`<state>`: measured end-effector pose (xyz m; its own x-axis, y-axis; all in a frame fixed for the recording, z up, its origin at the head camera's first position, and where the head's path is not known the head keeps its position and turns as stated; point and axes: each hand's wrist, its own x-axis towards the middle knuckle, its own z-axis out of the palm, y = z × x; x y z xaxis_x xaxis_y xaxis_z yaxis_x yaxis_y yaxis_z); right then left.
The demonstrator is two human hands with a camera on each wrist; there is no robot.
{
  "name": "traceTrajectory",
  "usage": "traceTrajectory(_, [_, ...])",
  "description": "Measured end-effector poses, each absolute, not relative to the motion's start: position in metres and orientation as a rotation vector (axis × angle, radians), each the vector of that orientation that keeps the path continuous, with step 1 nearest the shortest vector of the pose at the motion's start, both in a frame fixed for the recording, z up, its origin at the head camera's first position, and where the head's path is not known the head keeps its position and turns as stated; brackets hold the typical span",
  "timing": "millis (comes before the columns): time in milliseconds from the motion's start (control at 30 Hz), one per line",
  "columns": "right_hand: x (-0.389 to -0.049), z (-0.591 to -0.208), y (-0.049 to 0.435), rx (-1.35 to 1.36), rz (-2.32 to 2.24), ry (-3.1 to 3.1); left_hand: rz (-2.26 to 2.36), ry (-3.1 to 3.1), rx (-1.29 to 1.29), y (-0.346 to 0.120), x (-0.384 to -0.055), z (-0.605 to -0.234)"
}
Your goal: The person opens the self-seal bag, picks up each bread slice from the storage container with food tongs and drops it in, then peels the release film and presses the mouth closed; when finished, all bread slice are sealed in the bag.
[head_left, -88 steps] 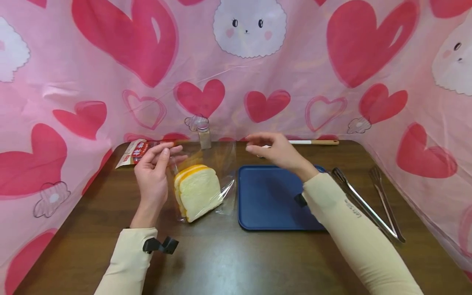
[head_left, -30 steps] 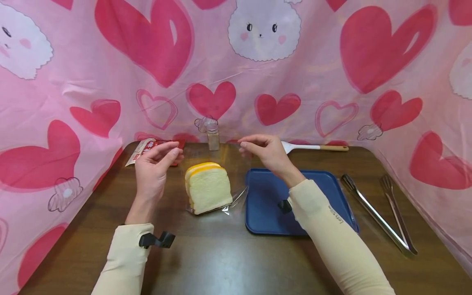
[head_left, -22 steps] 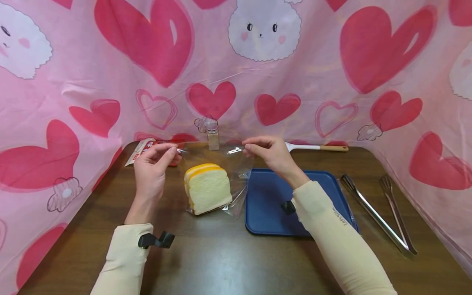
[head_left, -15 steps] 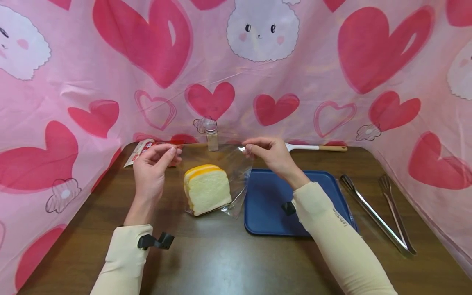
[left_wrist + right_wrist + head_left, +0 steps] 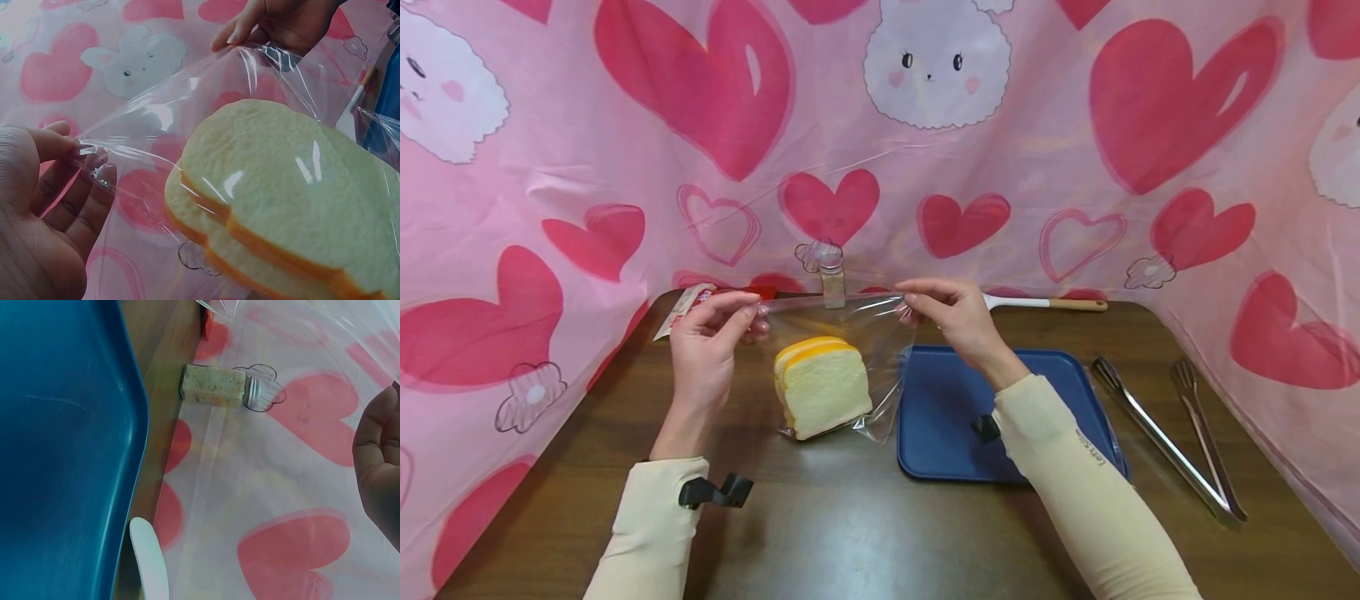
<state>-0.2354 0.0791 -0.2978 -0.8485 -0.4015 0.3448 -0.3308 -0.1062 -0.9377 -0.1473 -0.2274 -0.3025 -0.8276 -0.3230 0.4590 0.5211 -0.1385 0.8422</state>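
Observation:
A clear plastic bag (image 5: 886, 367) hangs between my two hands, its top edge stretched across. Inside it stand thick white bread slices (image 5: 827, 387) with orange crusts, leaning together low in the bag. My left hand (image 5: 706, 346) pinches the top left corner between thumb and fingertips; the left wrist view has the film (image 5: 144, 125) bunched at those fingers. At the top right corner, my right hand (image 5: 962, 325) pinches the film with thumb and index finger. In the right wrist view, part of this hand (image 5: 380, 450) shows at the right edge, fingertips cut off.
A blue tray (image 5: 985, 454) lies right of the bread, under my right forearm. Metal tongs (image 5: 1161, 442) lie beyond it. Along the back are a white spatula with wooden handle (image 5: 1075, 305), a seasoning jar (image 5: 832, 290) and a red-and-white packet (image 5: 683, 310), partly behind my left hand.
At first my right fingers stood apart from the bag's right edge; now they pinch its corner and the top is drawn taut. The bread has barely moved. The head view has shifted slightly.

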Motion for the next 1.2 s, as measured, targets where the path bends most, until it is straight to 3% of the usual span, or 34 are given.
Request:
traceTrajectory(500, [-0.234,-0.298,0.080,-0.751,-2.239,1.951,-1.951,-1.694,-0.262,-0.232,-0.143,-0.303])
traceTrajectory(1200, [-0.233,-0.297,0.085,-0.838,-2.249,1.898,-1.714,-1.940,-0.358,-0.241,-0.141,-0.301])
